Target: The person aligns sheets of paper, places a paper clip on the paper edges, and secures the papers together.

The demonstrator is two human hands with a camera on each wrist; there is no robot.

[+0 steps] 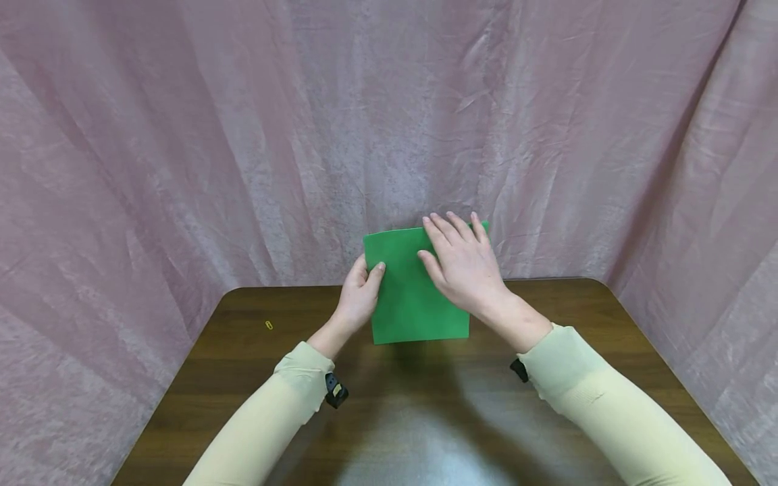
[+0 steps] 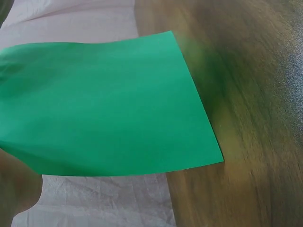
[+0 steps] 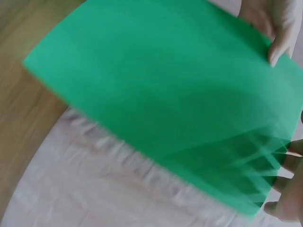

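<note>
A green sheet of paper is held up above the table, its lower edge toward me. My left hand pinches its left edge, with the thumb on the near face and the other fingers behind. Over the upper right part of the sheet lies my right hand, fingers straight and spread, the tips reaching its top edge. In the right wrist view the right fingers show at the sheet's corner and cast shadows on it. The left wrist view shows the sheet slightly bowed, with part of the left hand at its edge.
A small yellow paper clip lies on the brown wooden table, left of the hands. Pink curtains hang behind the table's far edge and along both sides. A dark band with a device sits at the left wrist.
</note>
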